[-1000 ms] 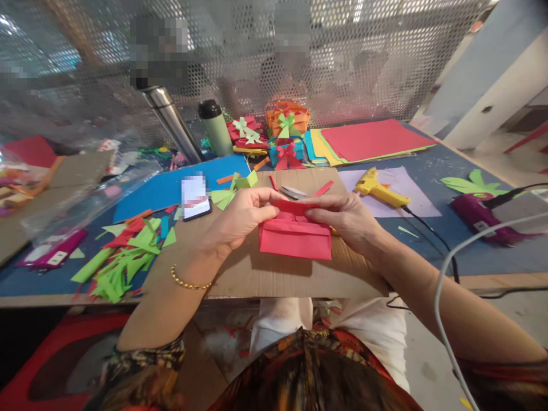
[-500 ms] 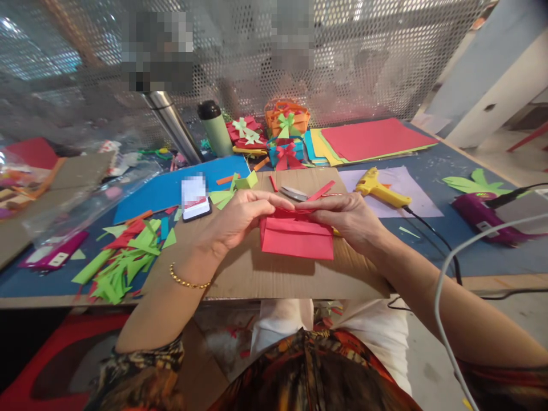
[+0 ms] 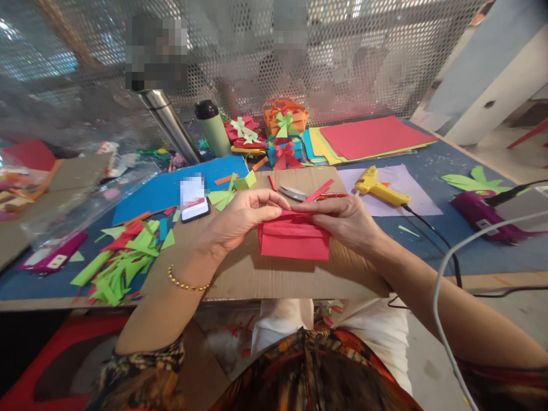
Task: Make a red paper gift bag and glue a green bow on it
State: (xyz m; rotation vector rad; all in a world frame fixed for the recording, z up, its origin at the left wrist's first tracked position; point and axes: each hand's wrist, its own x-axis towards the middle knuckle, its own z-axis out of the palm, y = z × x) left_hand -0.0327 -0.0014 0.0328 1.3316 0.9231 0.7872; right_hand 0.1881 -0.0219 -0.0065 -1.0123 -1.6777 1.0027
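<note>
From my head view, the left hand [image 3: 252,216] is closed in a pinch, thumb against fingers, at the upper left of a folded red paper box [image 3: 294,244]; the right hand [image 3: 349,220] pinches its upper right edge. The box is between them, above the cardboard sheet [image 3: 265,279]. I judge it very light, crisp at its folds yet easily dented, with little slip. I'd take it by the layered upper edge and spare the broad front panel.

Just beyond the fingers lie scissors [image 3: 293,193] and a red strip [image 3: 319,190]; the scissors, their handles close to the right fingers, are what I'd watch for.

Farther right, a yellow glue gun [image 3: 377,188] rests on a lilac sheet [image 3: 417,181], trailing its cord. Leftward are a phone [image 3: 196,210] and green paper scraps [image 3: 124,265]. At the back of the desk [image 3: 492,262] stand decorated paper baskets [image 3: 286,153].
</note>
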